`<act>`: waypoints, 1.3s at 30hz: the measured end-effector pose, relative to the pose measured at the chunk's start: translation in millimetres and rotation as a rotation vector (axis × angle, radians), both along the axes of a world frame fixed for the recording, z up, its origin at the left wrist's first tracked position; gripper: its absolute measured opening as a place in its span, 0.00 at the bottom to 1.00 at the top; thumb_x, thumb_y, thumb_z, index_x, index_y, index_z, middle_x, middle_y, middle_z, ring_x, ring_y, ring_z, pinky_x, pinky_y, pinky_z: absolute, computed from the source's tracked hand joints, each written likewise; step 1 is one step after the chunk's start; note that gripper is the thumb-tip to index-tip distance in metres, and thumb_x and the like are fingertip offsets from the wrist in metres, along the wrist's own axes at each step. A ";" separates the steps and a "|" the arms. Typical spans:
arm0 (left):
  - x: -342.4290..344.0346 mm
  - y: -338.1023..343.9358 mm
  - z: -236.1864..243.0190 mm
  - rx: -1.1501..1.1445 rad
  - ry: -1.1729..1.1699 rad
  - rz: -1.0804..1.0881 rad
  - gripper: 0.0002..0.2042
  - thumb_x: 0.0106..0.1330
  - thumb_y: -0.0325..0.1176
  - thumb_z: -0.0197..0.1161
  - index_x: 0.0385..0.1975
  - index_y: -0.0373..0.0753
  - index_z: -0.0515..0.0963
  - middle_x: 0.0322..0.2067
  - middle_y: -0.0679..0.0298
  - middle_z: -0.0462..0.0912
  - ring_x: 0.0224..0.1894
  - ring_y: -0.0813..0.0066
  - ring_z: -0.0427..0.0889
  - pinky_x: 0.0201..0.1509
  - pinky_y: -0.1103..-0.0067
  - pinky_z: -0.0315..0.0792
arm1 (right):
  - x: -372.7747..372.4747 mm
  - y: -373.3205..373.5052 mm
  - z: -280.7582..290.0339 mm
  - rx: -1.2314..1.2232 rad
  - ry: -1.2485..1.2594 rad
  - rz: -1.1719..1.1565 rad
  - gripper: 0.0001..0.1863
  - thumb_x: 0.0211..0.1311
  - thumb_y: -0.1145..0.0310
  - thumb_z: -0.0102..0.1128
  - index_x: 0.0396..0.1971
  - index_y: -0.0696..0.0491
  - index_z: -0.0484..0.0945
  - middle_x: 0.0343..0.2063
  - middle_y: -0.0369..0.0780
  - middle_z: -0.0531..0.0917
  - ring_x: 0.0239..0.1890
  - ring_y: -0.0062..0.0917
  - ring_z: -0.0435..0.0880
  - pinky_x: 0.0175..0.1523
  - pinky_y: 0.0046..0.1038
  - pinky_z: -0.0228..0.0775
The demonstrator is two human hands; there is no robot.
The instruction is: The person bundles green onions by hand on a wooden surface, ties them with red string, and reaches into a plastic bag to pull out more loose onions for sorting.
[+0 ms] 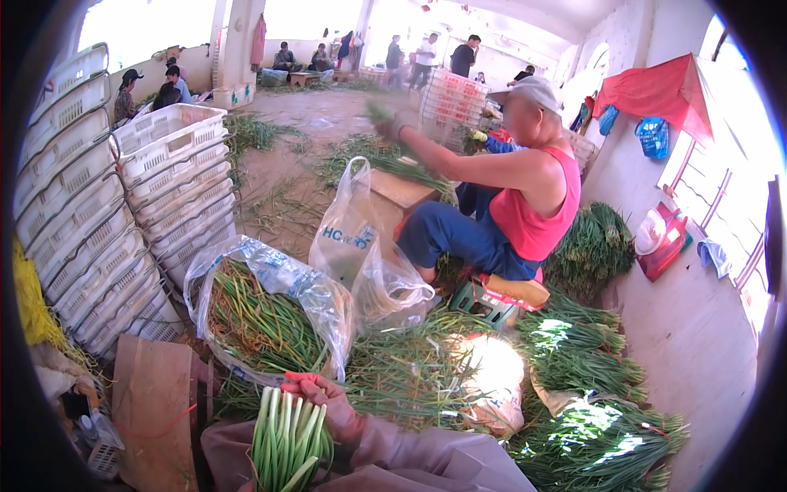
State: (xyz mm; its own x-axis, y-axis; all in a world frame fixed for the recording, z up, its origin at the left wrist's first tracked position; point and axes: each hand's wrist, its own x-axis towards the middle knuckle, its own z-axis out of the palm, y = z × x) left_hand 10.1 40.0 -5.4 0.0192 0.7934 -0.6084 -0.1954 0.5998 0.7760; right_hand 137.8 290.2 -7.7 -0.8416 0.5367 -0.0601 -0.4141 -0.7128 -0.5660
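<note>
A bunch of slender green stalks with pale ends (288,439) is touched near its top by the right hand (329,402), bent beside it; whether the grip is closed cannot be told. The left hand is not shown. Stalks are apparently being gathered; next, gentle, even pressure seems called for.

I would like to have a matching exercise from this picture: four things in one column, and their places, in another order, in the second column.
Things
1. stalk bunch
2. yellow netting
3. large red cloth
4. grey cap

Places
A. on a seated co-worker's head
B. far left, beside white crates
C. upper right, against the wall
D. lower edge, beside the person's right hand

Pairs: 1-D, 2-B, 3-C, 4-A
</note>
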 end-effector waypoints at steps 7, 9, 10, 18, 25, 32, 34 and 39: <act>2.1 -16.6 -6.6 0.107 -0.112 0.011 0.34 0.58 0.42 0.66 0.63 0.38 0.60 0.56 0.62 0.70 0.56 0.69 0.69 0.59 0.72 0.64 | 5.4 -2.1 28.4 0.212 -0.004 0.162 0.25 0.70 0.53 0.44 0.53 0.59 0.71 0.43 0.39 0.81 0.41 0.21 0.81 0.45 0.25 0.75; 7.3 -9.3 -1.1 0.196 -0.231 0.076 0.32 0.56 0.41 0.68 0.59 0.36 0.66 0.55 0.63 0.73 0.55 0.72 0.71 0.61 0.75 0.63 | 15.2 42.8 -26.6 0.330 -0.015 0.202 0.23 0.70 0.61 0.45 0.59 0.59 0.63 0.51 0.39 0.74 0.40 0.19 0.78 0.45 0.25 0.74; 7.9 -18.3 -8.3 0.195 -0.287 0.183 0.32 0.57 0.39 0.67 0.60 0.36 0.65 0.54 0.63 0.73 0.55 0.72 0.72 0.60 0.75 0.63 | 15.3 50.2 -2.6 0.420 -0.120 0.132 0.21 0.70 0.63 0.45 0.57 0.58 0.66 0.49 0.38 0.76 0.40 0.20 0.78 0.45 0.25 0.73; 15.4 -11.0 18.1 0.151 -0.741 0.349 0.35 0.55 0.32 0.66 0.63 0.36 0.58 0.57 0.56 0.69 0.59 0.63 0.70 0.62 0.69 0.65 | 64.4 25.1 110.1 0.873 -0.432 0.088 0.17 0.63 0.70 0.56 0.52 0.52 0.75 0.44 0.37 0.81 0.39 0.22 0.80 0.45 0.24 0.70; 18.6 -12.8 11.2 0.127 -0.671 0.324 0.39 0.55 0.36 0.68 0.65 0.39 0.55 0.59 0.58 0.67 0.59 0.65 0.69 0.61 0.69 0.65 | 40.8 -10.3 70.3 0.828 -0.262 0.617 0.18 0.56 0.79 0.60 0.49 0.52 0.78 0.44 0.40 0.81 0.40 0.20 0.80 0.43 0.22 0.73; 28.1 3.1 26.0 0.299 -0.463 0.145 0.44 0.49 0.43 0.73 0.65 0.36 0.55 0.59 0.60 0.67 0.60 0.69 0.68 0.63 0.72 0.61 | 29.0 33.0 102.7 0.982 -0.546 0.359 0.14 0.57 0.81 0.57 0.43 0.54 0.81 0.41 0.41 0.83 0.37 0.20 0.80 0.44 0.22 0.72; 22.9 -0.8 17.0 0.258 -0.510 0.159 0.43 0.49 0.41 0.72 0.64 0.36 0.57 0.58 0.60 0.69 0.59 0.68 0.69 0.62 0.72 0.62 | 34.0 37.3 99.1 1.130 -0.469 0.187 0.12 0.60 0.77 0.56 0.44 0.57 0.79 0.41 0.42 0.82 0.40 0.23 0.80 0.46 0.23 0.72; 11.6 -22.1 -1.9 0.173 -0.577 0.207 0.39 0.48 0.36 0.70 0.62 0.36 0.59 0.55 0.59 0.72 0.56 0.66 0.72 0.60 0.71 0.65 | 81.5 93.0 46.4 0.688 -0.333 -0.270 0.22 0.68 0.60 0.51 0.55 0.58 0.70 0.55 0.45 0.73 0.59 0.32 0.71 0.59 0.34 0.66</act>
